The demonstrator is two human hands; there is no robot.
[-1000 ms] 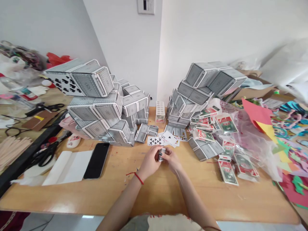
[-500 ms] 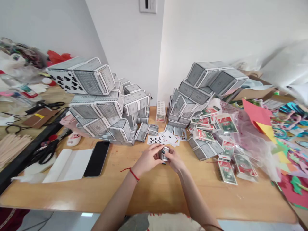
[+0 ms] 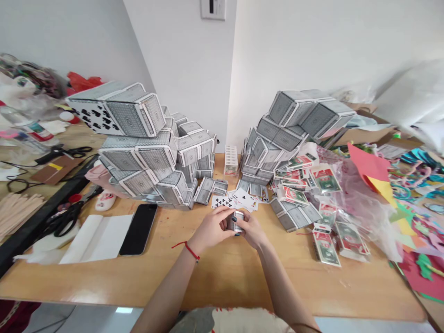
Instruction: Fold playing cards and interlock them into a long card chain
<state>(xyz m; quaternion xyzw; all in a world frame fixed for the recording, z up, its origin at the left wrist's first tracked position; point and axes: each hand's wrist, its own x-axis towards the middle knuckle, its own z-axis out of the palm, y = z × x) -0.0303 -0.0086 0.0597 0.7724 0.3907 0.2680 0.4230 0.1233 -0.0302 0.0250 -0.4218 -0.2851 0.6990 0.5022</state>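
The left hand [image 3: 211, 230] had its fingers curled around a small card bundle [image 3: 237, 222]. The bundle stood roughly upright between both hands, just above the table [image 3: 225, 277]. The right hand [image 3: 254, 232] pinched it from the other side, and neither hand was nearer. Loose cards [image 3: 236, 201] lay just beyond the fingertips. A phone [image 3: 138, 229] lay well to the left. Card blocks [image 3: 145, 152] were piled against the wall on both sides, and packets [image 3: 326, 240] were strewn to the right.

No word, brand or number can be read. Black club pips show on the face-up cards [image 3: 236, 201] on the tabletop [image 3: 222, 273] and on the top card block [image 3: 90, 115] far left of them; print on the card packs [image 3: 326, 178] to their right is too small
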